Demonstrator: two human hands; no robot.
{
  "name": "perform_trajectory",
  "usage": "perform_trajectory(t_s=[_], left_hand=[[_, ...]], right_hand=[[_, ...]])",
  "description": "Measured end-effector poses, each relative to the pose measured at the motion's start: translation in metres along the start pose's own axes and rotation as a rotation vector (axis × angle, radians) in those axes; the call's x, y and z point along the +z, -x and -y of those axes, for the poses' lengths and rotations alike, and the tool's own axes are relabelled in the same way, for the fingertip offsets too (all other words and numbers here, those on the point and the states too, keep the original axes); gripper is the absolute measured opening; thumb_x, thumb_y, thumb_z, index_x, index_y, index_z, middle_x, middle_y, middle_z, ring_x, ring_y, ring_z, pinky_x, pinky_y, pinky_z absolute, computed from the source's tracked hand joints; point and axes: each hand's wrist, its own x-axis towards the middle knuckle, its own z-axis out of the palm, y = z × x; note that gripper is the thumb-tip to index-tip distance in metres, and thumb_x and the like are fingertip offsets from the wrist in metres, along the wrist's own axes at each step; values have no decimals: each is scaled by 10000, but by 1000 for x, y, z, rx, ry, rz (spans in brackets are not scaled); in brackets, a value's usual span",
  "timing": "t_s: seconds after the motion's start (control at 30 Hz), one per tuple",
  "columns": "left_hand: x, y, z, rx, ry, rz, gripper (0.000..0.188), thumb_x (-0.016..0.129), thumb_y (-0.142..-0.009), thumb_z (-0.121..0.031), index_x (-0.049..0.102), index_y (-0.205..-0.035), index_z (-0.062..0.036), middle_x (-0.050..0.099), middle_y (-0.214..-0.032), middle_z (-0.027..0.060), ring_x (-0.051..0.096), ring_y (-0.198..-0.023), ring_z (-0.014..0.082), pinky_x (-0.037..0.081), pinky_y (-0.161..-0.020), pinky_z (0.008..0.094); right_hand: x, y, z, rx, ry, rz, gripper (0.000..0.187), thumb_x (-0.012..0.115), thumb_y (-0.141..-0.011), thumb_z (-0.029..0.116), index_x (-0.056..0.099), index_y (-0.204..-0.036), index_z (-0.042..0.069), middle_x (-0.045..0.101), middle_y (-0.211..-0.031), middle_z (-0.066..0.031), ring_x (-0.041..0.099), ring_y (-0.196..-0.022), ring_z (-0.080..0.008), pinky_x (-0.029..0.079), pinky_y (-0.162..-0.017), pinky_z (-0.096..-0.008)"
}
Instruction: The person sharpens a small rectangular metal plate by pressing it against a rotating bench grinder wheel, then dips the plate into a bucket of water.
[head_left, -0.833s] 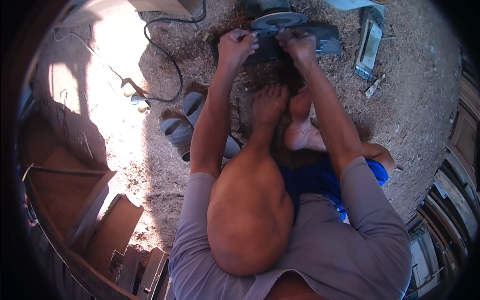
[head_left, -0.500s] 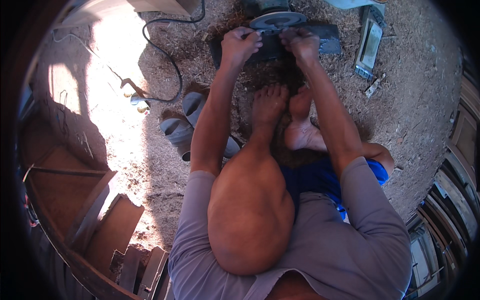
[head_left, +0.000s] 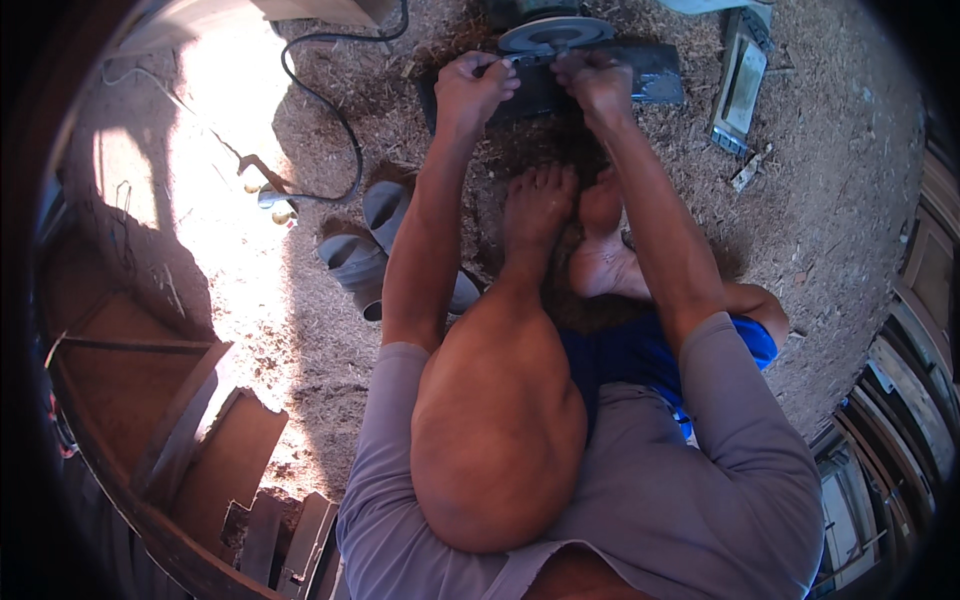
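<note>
Clock positions are taken from the middle of the head view.

The left hand (head_left: pixel 474 92) is at 12 o'clock, thumb and fingertips pinched together on the left end of a thin, dark, narrow piece (head_left: pixel 530 59). The right hand (head_left: pixel 598 88) is at 1 o'clock, fingers clamped on the right end of the same piece. The hands are apart, with the piece spanning the gap between them.

The piece lies between 12 and 1 o'clock, at the near edge of a round grey disc (head_left: pixel 525 38) mounted on a machine. Contact between piece and disc cannot be confirmed from this angle. A dark flat plate (head_left: pixel 655 75) lies below the hands and extends toward 1 o'clock.

Between 1 and 2 o'clock, a long block-shaped item (head_left: pixel 742 92) with a pale panel rests on the shavings-covered ground (head_left: pixel 800 200). Any lettering on it or on the disc is too small and blurred to read.

A black cable (head_left: pixel 352 130) curves at 11 o'clock. Grey slippers (head_left: pixel 355 262) lie at 10 o'clock, wooden boards (head_left: pixel 235 445) at 8 o'clock, and stacked frames (head_left: pixel 925 400) at 4 o'clock.
</note>
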Motion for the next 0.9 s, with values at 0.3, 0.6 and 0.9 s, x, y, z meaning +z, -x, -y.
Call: perform_trajectory(t_s=[0.3, 0.6, 0.9], left_hand=[[-5, 2, 1, -1, 39, -5, 237, 644, -883, -93, 582, -1000, 103, 677, -881, 173, 700, -764, 215, 582, -634, 262], [-8, 1, 3, 22, 63, -13, 232, 642, -872, -93, 602, -966, 115, 685, -833, 163, 704, -715, 196, 579, -603, 261], [-2, -1, 4, 10, 35, 1, 231, 652, -866, -112, 623, -972, 91, 689, -823, 142, 699, -700, 177, 567, -590, 251]], right_hand=[[4, 0, 0, -6, 72, 5, 118, 656, -821, 73, 696, -801, -37, 705, -735, -98, 641, -616, -124, 503, -573, -255], [5, 1, 0, -21, 162, 15, 137, 666, -819, 104, 707, -800, -25, 705, -718, -83, 635, -601, -120, 499, -563, -261], [6, 4, 3, -8, 39, -40, 94, 636, -816, 28, 670, -783, -53, 692, -733, -101, 618, -611, -129, 478, -565, -252]])
